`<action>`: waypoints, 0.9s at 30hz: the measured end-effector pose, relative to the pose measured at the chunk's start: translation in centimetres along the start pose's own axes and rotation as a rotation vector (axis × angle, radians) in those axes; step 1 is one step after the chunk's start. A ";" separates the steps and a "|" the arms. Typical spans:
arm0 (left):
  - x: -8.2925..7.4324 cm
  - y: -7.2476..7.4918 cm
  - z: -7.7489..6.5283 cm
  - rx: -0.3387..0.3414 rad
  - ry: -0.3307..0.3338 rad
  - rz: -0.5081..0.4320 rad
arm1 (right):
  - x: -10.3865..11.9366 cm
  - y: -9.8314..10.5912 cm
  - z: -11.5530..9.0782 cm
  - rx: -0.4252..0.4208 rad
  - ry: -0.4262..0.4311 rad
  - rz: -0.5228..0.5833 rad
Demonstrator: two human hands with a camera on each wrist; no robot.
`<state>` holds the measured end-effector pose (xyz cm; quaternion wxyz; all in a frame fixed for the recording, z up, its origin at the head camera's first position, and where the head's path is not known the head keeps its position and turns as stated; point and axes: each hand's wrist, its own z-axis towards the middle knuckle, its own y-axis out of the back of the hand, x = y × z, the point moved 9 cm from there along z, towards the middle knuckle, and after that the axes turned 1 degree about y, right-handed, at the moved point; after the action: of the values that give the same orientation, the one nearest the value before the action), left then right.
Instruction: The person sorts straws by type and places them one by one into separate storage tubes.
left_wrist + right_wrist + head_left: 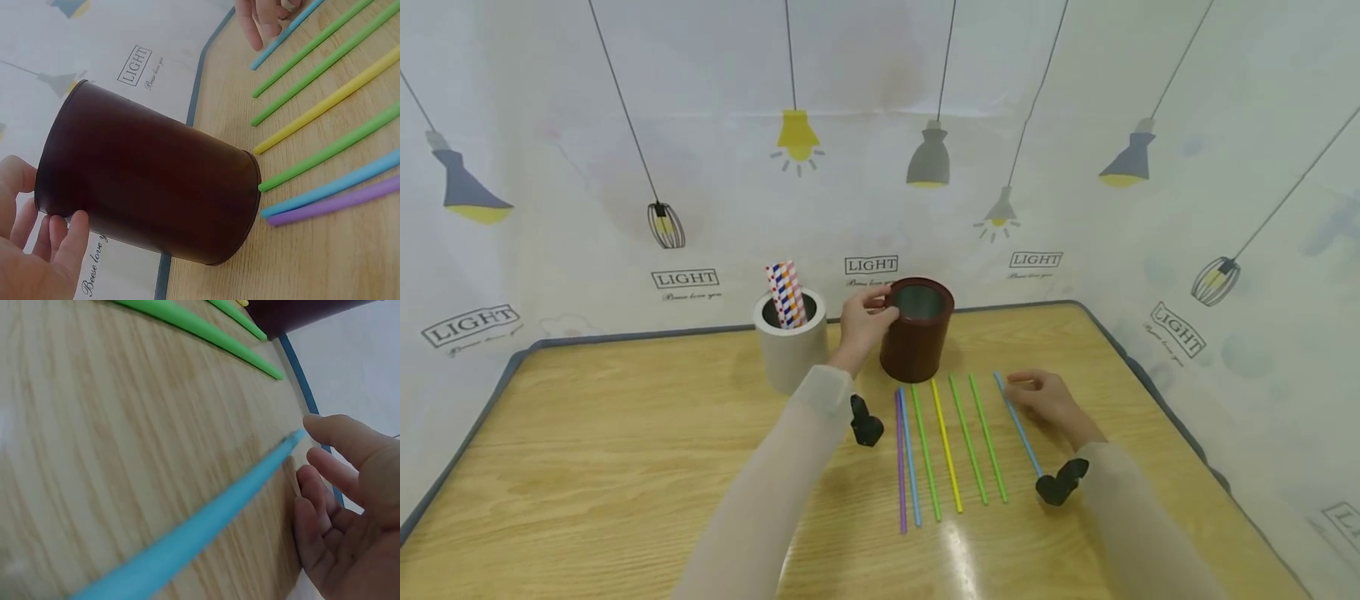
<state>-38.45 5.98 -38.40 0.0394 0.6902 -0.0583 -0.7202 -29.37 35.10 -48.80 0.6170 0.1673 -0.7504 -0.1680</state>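
Observation:
My left hand (865, 325) holds the rim of a dark brown cylindrical cup (917, 346), which stands upright at the back of the table. In the left wrist view, the thumb overlaps the side of the cup (150, 181) and other fingertips meet its rim. My right hand (1045, 396) is beside a blue straw (1021, 433) that lies slightly apart on the right. In the right wrist view, the thumb is right by the far end of this straw (212, 519), and the other fingers are loosely bent with nothing between them.
Left of the blue straw lies a row of green straws (967, 442), a yellow straw (947, 450), another blue straw (911, 458) and a purple straw (901, 467). A white cylindrical cup (790, 358) with patterned paper straws (786, 293) stands left of the brown cup. Behind is a printed wall covering (722, 167).

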 end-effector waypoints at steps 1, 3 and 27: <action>0.0 0.0 0.0 0.001 0.003 -0.001 | 0.1 -0.1 -0.1 -0.005 0.009 -0.027; 0.0 0.0 -0.1 -0.001 0.005 -0.003 | 0.3 -0.2 -0.2 -0.014 0.022 -0.074; -0.1 -0.1 -0.2 0.001 0.034 -0.020 | 0.8 -0.2 -0.5 -0.039 0.002 -0.249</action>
<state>-38.22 6.06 -38.27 0.0328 0.7028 -0.0510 -0.7088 -29.06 34.53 -48.07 0.5952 0.2471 -0.7199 -0.2578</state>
